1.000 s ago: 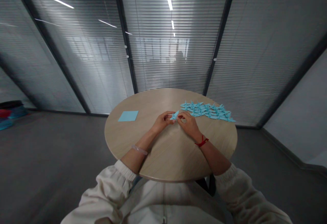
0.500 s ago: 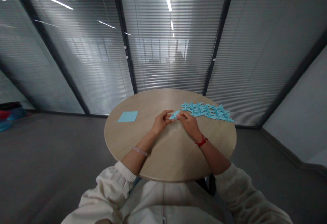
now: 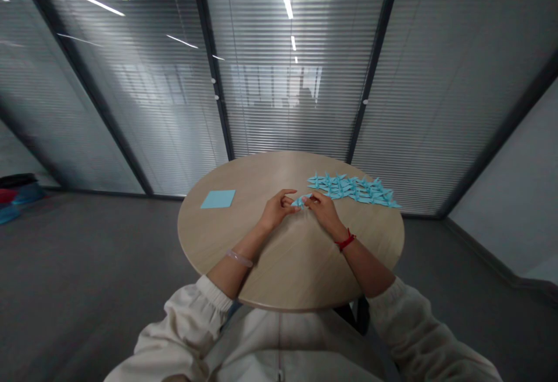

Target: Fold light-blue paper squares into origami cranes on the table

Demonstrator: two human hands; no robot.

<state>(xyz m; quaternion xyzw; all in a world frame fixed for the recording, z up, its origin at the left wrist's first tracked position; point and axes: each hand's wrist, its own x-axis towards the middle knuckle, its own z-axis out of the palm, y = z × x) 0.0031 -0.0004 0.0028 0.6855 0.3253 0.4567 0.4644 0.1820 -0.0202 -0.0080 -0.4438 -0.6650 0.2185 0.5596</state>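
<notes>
Between my hands, above the middle of the table, is a small folded piece of light-blue paper [image 3: 299,202]. Thumb and fingers of my left hand [image 3: 274,210] close on its left end. My right hand [image 3: 323,210] pinches its right end, covering part of the folds. Just beyond my right hand lie several blue paper cranes [image 3: 354,189], packed in rows. To the left of my left hand, a stack or sheet of flat blue paper [image 3: 218,199] rests on the table.
The round wooden table [image 3: 296,277] stands close in front of my body. Behind it rises a glass partition with blinds [image 3: 292,120]. Some red, blue and black items [image 3: 20,196] sit on the floor at far left.
The folded paper has turned and flattened a little between my fingers; its raised point no longer shows. My right hand has shifted slightly. The cranes and flat paper have stayed put.
</notes>
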